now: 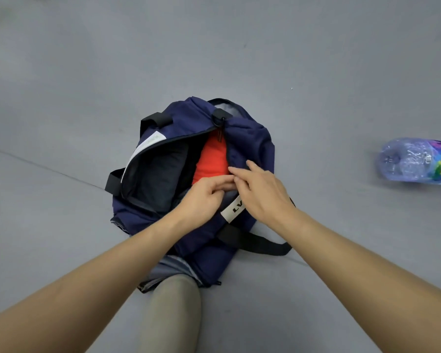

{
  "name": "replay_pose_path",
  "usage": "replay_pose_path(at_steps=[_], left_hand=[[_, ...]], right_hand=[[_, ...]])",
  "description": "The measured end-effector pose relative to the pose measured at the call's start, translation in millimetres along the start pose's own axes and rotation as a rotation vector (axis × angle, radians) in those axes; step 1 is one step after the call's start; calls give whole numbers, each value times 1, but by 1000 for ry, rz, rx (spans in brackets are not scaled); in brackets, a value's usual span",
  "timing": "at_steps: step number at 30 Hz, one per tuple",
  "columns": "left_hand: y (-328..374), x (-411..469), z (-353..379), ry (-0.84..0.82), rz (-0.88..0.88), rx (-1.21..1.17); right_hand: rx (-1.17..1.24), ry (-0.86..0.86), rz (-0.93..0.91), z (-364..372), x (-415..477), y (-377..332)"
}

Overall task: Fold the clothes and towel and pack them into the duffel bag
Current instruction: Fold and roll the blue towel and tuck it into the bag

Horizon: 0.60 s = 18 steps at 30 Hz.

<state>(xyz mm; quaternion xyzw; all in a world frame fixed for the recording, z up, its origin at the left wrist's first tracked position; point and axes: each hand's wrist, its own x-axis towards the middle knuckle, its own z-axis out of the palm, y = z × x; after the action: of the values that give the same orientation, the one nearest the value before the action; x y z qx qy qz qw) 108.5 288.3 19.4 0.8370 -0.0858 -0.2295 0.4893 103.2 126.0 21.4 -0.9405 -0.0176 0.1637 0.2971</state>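
Note:
A navy duffel bag [250, 141] lies on the grey floor with its top zip open. Inside it I see a red-orange folded garment [211, 159] on the right and a dark garment [163, 171] on the left. My left hand [206, 197] sits at the near end of the opening, its fingers curled on the bag's edge by the red garment. My right hand [262, 189] rests on the right flap of the bag, fingers fairly straight and touching the fabric near the zip. A white label [233, 208] shows between my hands.
A clear plastic water bottle [415, 160] with a colourful label lies on its side at the right. The bag's black strap [260, 244] trails on the floor near me. My leg [173, 312] reaches under the bag's near end. Grey floor [87, 72] all around.

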Motion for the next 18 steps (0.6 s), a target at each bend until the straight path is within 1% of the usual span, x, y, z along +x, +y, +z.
replay_pose_path(at_steps=[3,4,6,7,8,10,12,16,18], left_hand=[[-5,15,-9,133,101,437],[-8,19,-10,120,148,532],[-12,26,-8,41,202,582],[-12,28,-6,9,190,557],[-11,28,-3,-4,146,477],[-3,21,5,-39,9,149],[1,10,16,-87,-72,-123],[1,-7,26,-197,-128,-275],[-1,-9,19,-221,-168,-288]], right_hand=[[-9,40,-11,8,0,7],[14,36,-11,10,0,9],[78,8,31,13,-1,11],[121,24,45,14,-2,12],[174,60,55,15,-2,13],[278,135,68,17,-1,12],[282,148,69,17,3,11],[159,7,149,12,13,10],[58,-54,125,10,14,10]])
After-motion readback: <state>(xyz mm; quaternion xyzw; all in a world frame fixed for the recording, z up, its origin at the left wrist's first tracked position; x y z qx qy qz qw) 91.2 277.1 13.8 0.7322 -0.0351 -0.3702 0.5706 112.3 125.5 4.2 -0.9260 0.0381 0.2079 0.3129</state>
